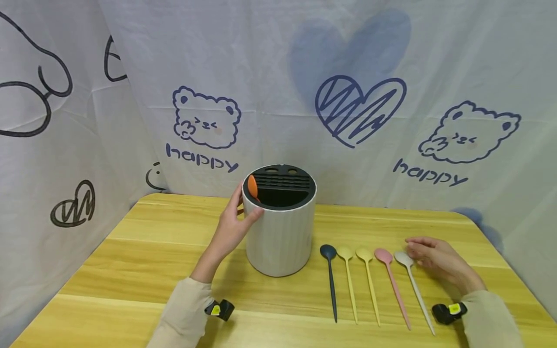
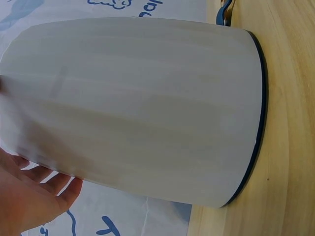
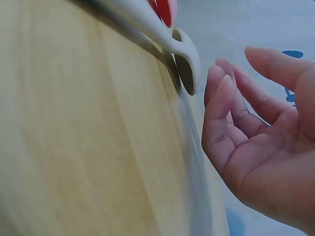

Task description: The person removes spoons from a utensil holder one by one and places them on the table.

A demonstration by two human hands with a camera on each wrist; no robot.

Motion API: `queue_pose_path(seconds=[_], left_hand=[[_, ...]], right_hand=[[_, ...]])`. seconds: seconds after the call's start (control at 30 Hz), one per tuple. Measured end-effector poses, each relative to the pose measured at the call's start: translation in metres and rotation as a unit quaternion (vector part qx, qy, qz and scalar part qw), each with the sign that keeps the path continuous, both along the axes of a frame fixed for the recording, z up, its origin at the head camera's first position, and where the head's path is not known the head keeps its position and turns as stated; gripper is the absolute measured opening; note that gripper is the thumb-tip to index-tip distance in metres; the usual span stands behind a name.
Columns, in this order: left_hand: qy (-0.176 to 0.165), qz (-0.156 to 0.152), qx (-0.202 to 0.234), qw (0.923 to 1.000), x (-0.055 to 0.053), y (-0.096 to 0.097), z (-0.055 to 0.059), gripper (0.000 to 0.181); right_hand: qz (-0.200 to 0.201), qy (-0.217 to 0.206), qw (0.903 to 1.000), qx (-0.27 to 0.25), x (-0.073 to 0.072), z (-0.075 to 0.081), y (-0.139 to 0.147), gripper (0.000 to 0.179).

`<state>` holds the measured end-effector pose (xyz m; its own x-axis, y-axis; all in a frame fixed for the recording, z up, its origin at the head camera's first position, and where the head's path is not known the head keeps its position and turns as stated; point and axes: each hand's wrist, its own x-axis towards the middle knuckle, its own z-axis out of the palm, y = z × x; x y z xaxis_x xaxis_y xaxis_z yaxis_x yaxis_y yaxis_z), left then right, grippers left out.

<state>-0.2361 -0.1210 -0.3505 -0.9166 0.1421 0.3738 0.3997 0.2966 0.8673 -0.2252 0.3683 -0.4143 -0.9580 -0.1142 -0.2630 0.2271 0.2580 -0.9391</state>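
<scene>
In the head view a white ribbed utensil holder [image 1: 279, 241] with a black slotted top [image 1: 283, 180] stands upright on the table. An orange spoon [image 1: 252, 186] pokes out of its opening at the left. My left hand [image 1: 230, 227] grips the holder's upper left side, thumb near the rim. The left wrist view has the holder's wall [image 2: 138, 108] large, fingers [image 2: 64, 189] along its edge. At the right, my right hand [image 1: 439, 261] hovers beside the bowl of a white spoon [image 1: 404, 259], holding nothing. In the right wrist view its fingers [image 3: 221, 105] bend loosely near that white spoon [image 3: 189, 61].
Left of the white spoon lie a pink spoon [image 1: 384, 256], two yellow spoons, one of them the nearer yellow spoon [image 1: 365, 254], and a dark blue spoon [image 1: 328, 252], handles toward me. A printed curtain [image 1: 278, 96] hangs behind the wooden table [image 1: 130, 270].
</scene>
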Motion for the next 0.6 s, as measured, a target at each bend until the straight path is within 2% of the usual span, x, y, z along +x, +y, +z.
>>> queue_pose_path(seconds=[0.17, 0.33, 0.4, 0.6], left_hand=[[-0.001, 0.0, 0.001, 1.0, 0.001, 0.0, 0.0, 0.084], [-0.003, -0.001, -0.003, 1.0, 0.001, -0.001, 0.0, 0.084], [-0.004, 0.0, -0.003, 1.0, 0.001, -0.001, 0.0, 0.084], [-0.008, 0.002, -0.005, 1.0, 0.0, -0.001, 0.0, 0.084]], right_hand=[[0.0, 0.021, 0.9998, -0.002, 0.0, 0.002, -0.001, 0.048], [0.014, 0.069, 0.9959, 0.057, 0.002, 0.013, -0.013, 0.057], [0.017, 0.085, 0.9943, 0.062, 0.004, 0.022, -0.021, 0.056], [0.011, 0.13, 0.9915, -0.002, 0.018, 0.05, -0.059, 0.028]])
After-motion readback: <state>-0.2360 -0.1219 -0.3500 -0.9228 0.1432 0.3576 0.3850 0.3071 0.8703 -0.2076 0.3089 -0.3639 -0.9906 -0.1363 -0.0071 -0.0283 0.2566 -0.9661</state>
